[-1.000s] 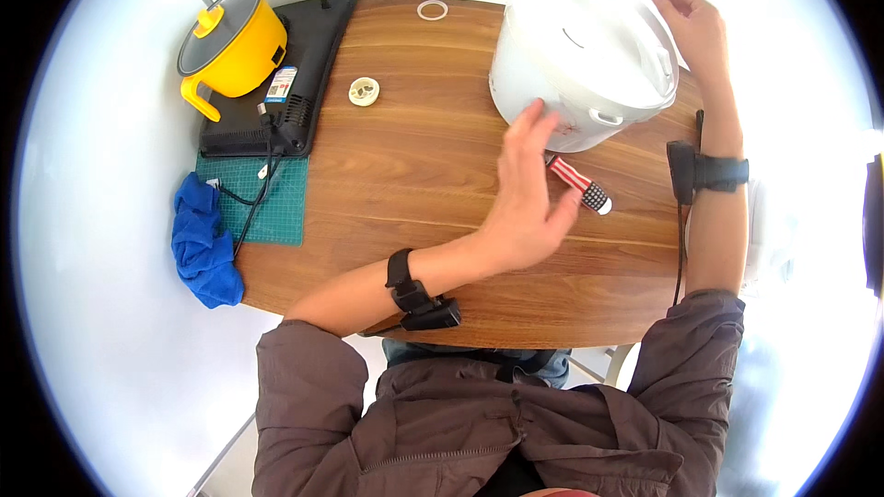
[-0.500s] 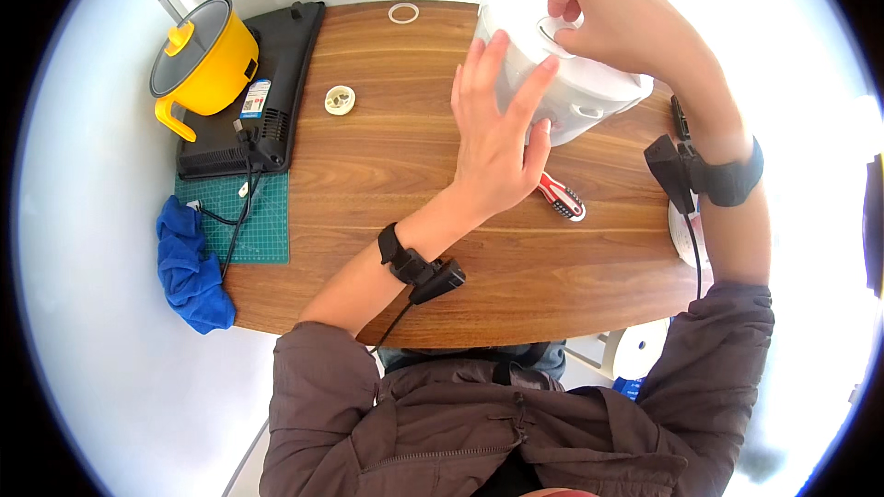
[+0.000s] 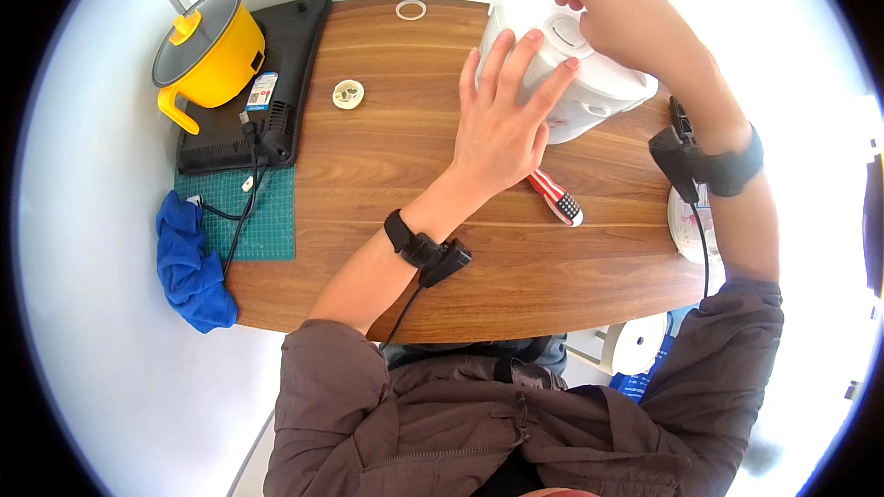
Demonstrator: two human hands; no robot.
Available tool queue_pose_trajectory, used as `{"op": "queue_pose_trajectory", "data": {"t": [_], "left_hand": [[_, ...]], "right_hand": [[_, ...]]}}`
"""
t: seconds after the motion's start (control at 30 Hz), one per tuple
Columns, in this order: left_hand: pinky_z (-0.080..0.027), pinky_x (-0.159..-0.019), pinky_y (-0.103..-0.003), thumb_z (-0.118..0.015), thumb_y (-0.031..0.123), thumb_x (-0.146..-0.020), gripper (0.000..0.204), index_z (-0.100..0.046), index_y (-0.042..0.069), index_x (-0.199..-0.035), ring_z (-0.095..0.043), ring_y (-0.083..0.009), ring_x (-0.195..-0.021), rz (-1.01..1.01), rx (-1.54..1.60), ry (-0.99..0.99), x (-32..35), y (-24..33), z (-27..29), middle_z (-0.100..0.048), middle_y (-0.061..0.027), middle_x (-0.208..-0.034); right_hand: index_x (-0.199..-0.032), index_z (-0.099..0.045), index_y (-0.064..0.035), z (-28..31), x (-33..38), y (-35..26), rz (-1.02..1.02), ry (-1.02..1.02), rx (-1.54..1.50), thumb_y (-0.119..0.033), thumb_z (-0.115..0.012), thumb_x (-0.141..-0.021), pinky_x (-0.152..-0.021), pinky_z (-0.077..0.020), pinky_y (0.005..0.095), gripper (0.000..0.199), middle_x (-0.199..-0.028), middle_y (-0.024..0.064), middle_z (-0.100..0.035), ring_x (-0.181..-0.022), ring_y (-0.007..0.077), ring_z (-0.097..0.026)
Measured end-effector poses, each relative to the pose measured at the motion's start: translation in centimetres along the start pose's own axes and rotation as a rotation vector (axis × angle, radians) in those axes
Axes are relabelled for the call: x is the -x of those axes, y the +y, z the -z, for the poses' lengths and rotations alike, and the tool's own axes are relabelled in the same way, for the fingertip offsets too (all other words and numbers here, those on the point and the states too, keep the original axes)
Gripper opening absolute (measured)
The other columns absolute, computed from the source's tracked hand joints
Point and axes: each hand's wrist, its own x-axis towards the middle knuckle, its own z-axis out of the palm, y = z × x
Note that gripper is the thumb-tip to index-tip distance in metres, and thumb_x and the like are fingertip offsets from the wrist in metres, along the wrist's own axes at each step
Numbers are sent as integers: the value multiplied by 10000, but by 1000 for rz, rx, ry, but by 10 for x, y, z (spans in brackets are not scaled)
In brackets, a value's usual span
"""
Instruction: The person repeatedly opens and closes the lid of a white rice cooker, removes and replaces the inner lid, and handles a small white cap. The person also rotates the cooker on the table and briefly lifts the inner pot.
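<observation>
A white rice cooker (image 3: 589,83) stands at the far right of the oval wooden table (image 3: 387,175). My left hand (image 3: 506,120) lies flat and spread against its near side, fingertips on the wall. My right hand (image 3: 626,18) rests on top of its lid, fingers curled over the lid's far part. A red-and-white striped tool (image 3: 555,198) lies on the table just below my left hand, partly hidden by it. Both wrists wear black bands with cables.
A yellow pot with a grey lid (image 3: 207,55) sits on a black device (image 3: 267,83) at the far left. A green cutting mat (image 3: 249,212) and blue cloth (image 3: 189,262) lie nearer. A small white ring (image 3: 411,9) and a white round part (image 3: 348,93) lie on the wood.
My left hand rose from the table beside the striped tool and pressed flat on the cooker's side. My right hand moved from the cooker's far right edge onto its lid.
</observation>
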Motion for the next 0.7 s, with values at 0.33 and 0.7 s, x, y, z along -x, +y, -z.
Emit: {"op": "queue_pose_trajectory", "data": {"t": [0.33,0.7], "left_hand": [[-293,-1185,-597,-704,18,-755,851,-489,287,-1533,-278,-421,-1498,-12,-1,-25,6,-2,-2,-303,-157,-1630],[-325,-1168,-595,-708,8,-738,866,-493,292,-1528,-300,-430,-1476,-21,-19,-17,9,-6,3,-313,-163,-1620]], "right_hand": [[-1110,-764,4,7,15,0,-68,-40,-265,-173,-746,-847,-853,-584,400,318,-980,179,-763,-914,298,-742],[-1105,-746,-1,6,4,-3,-98,-147,-263,-76,-703,-845,-836,-571,364,274,-1065,116,-735,-895,229,-694]]}}
